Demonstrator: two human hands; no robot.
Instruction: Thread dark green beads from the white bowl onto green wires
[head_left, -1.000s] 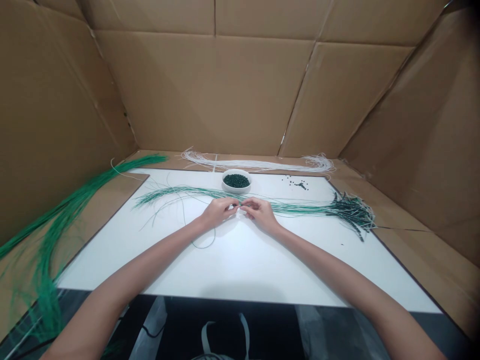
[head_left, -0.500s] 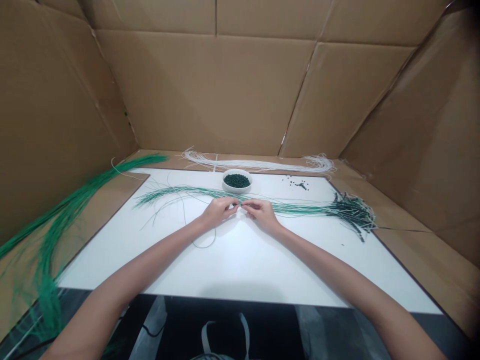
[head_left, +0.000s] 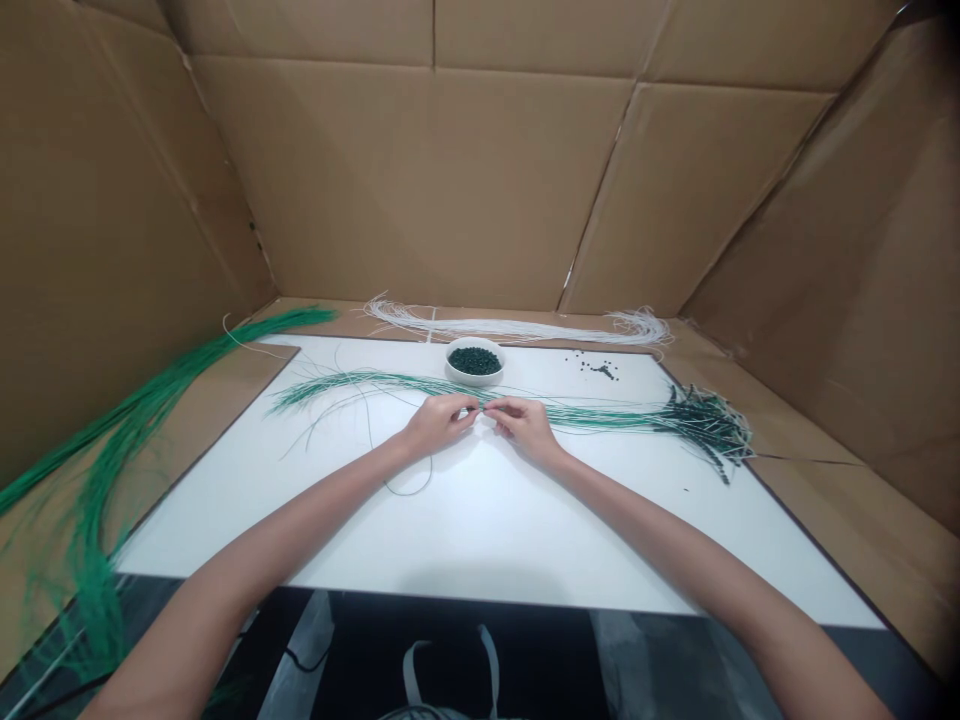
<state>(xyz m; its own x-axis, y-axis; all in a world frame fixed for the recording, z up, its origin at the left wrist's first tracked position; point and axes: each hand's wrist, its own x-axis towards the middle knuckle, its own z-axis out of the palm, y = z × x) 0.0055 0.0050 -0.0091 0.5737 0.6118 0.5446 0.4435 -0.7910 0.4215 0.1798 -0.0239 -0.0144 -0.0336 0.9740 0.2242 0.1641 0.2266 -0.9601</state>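
Over the middle of the white board, my left hand and my right hand face each other with pinched fingertips almost meeting. A thin dark green string loops under my left forearm and runs up into the left pinch. What sits between my right thumb and finger is too small to make out. Just beyond the hands lies a long bundle of green strings, its right end thick with dark green beads and white string ends. A white bowl of dark green beads stands behind the bundle.
Loose beads are scattered at the board's back right. White strings lie along the back on cardboard. A large bunch of green strings hangs over the left side. Cardboard walls enclose the back and sides of the white board.
Hardly anything differs. Both hands stay pinched in the same place, and the strings, bowl and beads lie as before.
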